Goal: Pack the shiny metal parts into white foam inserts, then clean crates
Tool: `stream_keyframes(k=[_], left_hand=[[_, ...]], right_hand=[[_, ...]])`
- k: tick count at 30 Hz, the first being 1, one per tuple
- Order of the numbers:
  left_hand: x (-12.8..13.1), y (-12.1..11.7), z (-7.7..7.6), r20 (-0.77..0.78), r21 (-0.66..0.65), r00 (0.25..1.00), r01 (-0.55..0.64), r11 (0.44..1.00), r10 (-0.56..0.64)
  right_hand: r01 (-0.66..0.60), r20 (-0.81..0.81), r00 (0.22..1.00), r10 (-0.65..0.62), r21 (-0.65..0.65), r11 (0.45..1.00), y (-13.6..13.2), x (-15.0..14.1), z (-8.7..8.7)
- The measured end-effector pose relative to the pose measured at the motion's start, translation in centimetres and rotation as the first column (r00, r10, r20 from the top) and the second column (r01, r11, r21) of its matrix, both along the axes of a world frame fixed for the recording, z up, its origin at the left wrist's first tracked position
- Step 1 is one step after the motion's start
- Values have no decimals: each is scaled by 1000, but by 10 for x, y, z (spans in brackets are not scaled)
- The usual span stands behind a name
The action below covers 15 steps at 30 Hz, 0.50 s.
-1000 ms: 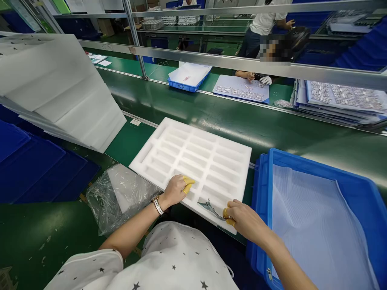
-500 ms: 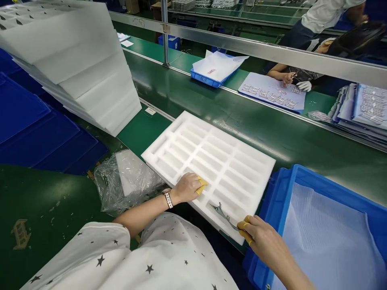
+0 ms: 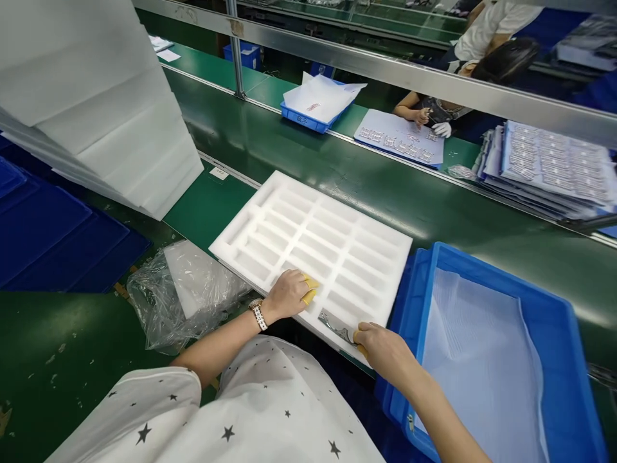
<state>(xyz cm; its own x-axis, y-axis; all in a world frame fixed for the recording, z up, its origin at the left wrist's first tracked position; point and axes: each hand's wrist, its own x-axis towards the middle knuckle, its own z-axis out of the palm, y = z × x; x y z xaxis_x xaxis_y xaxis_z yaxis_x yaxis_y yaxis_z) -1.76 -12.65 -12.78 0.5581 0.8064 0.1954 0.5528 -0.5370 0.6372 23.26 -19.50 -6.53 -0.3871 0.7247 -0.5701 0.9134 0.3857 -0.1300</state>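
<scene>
white stack (image 3: 106,116): cut off top-left | metal part (image 3: 336,326): end behind right hand (image 3: 384,348) | label (image 3: 219,173): print too small

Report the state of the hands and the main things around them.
Foam tray: flat, compartments facing up
Metal piece: gripped at one end
Right hand: closed on that piece
Left hand: fingers curled, at the tray
Blue bin: open, lined
Liner sheet: wrinkled
Plastic bag: crumpled
White stack: uneven

Metal piece (image 3: 339,328) now flatter
</scene>
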Motion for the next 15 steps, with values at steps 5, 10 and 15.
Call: stream_keyframes(k=[5,10,15], left_hand=[[-2,1,2,-8,28,1000,7,1000,-7],[0,1,1,-42,50,999,10,999,-8],[1,1,1,-66,48,998,10,999,-7]], right_hand=[[123,-115,986,-120,22,992,-2,8,8],[151,-102,984,-148,22,988,-7,8,6],[111,0,994,-111,6,994,-1,-7,2]])
